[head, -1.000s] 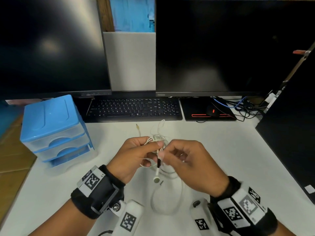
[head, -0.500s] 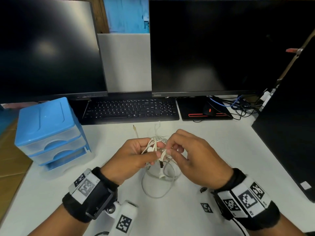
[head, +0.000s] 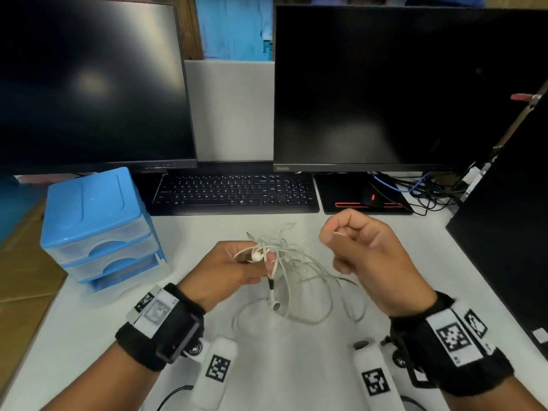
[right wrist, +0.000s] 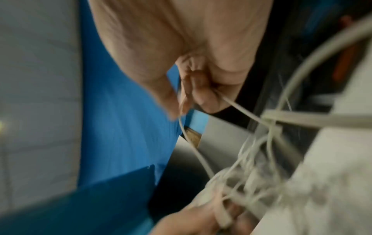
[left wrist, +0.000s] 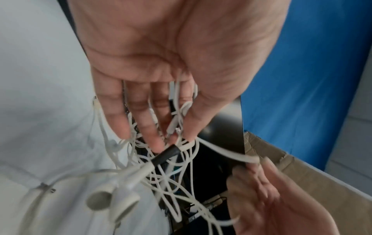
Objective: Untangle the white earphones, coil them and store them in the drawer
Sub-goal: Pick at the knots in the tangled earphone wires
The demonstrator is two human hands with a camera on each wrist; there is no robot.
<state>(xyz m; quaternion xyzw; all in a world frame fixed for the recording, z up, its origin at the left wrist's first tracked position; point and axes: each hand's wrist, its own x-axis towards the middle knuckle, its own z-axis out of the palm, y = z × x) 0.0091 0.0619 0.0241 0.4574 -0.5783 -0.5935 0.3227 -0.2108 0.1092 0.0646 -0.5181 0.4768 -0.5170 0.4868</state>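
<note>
The white earphones (head: 292,264) hang as a tangled bundle of cord above the white desk (head: 89,336), between my hands. My left hand (head: 228,268) pinches the knot, with one earbud (head: 256,256) at its fingertips; another earbud (head: 275,304) dangles below on a black-sleeved stem. In the left wrist view the cords (left wrist: 173,167) spill from my left fingers (left wrist: 153,135). My right hand (head: 360,256) is curled into a fist up and to the right, pinching a strand (right wrist: 239,108) that runs taut to the bundle. The blue drawer unit (head: 98,226) stands at the left, all drawers closed.
A black keyboard (head: 237,192) and a mouse (head: 370,198) on a dark pad lie behind my hands, under two dark monitors (head: 385,84). Loose cables (head: 421,188) sit at the back right. A dark panel (head: 510,247) borders the desk's right side.
My right hand has drawn away from the left, up and to the right, pulling a strand out of the knot. The bundle has loosened and spread; my left hand stays put.
</note>
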